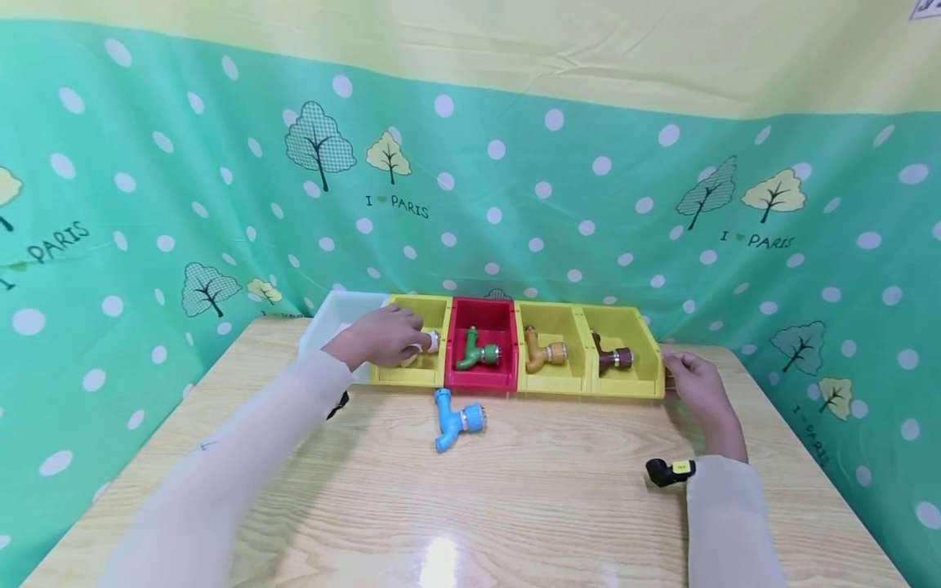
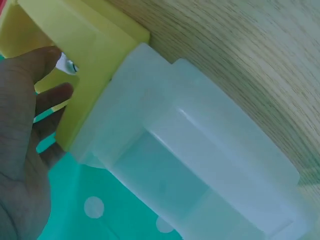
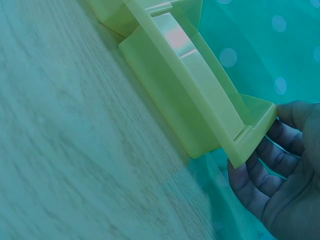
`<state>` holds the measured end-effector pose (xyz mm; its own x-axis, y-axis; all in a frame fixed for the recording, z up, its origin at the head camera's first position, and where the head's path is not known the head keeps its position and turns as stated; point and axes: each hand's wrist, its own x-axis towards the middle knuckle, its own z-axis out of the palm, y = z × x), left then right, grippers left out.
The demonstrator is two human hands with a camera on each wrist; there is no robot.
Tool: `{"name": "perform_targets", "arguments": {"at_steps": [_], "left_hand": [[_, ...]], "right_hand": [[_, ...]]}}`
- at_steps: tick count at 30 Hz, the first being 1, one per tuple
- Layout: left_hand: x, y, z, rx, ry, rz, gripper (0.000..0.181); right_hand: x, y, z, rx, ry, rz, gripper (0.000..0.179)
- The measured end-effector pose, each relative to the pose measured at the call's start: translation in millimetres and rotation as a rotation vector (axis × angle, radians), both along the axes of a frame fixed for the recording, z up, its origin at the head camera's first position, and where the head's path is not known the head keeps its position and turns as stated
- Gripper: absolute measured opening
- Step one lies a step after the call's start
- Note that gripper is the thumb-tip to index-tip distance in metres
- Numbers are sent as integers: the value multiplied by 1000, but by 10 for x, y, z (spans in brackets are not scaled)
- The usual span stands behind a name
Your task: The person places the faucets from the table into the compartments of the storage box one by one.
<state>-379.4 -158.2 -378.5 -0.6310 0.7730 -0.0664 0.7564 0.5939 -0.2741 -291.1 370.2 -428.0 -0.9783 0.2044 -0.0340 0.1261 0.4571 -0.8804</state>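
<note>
My left hand point(image 1: 390, 335) reaches into the left yellow bin point(image 1: 412, 376) and pinches a white tap point(image 1: 434, 340), mostly hidden by the fingers. In the left wrist view, part of the white tap point(image 2: 66, 65) shows between thumb and fingers. At the row's other end, my right hand point(image 1: 697, 388) grips the outer edge of the rightmost yellow bin point(image 1: 647, 384), thumb and fingers at its corner in the right wrist view. A blue tap point(image 1: 456, 419) lies on the table in front of the bins.
A red bin point(image 1: 481, 380) holds a green tap point(image 1: 476, 351). Right of it, yellow bins hold an orange-yellow tap point(image 1: 544, 351) and a dark maroon tap point(image 1: 612, 358). A translucent white bin point(image 1: 345, 304) ends the row at left. A patterned green curtain point(image 1: 515, 188) hangs behind the wooden table point(image 1: 559, 506).
</note>
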Motion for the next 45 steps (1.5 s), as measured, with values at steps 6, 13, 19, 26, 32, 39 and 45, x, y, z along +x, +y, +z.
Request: {"name": "perform_targets", "arguments": {"at_steps": [6, 13, 19, 26, 32, 39, 45], "left_hand": [[70, 7, 5, 67, 66, -73, 19], [271, 16, 20, 111, 110, -126, 15], [446, 24, 11, 161, 144, -212, 13], [635, 139, -44, 201, 27, -264, 23], [741, 232, -93, 227, -81, -277, 27], [822, 292, -148, 216, -142, -306, 26], [879, 313, -175, 228, -215, -304, 27]], "right_hand": [[2, 2, 4, -1, 0, 1, 64], [5, -12, 9, 4, 6, 0, 63], [5, -27, 20, 3, 8, 3, 63], [16, -18, 27, 14, -3, 3, 64], [20, -27, 22, 14, -5, -5, 63], [15, -24, 22, 11, -11, -7, 63], [12, -24, 20, 8, -10, -19, 63]]}}
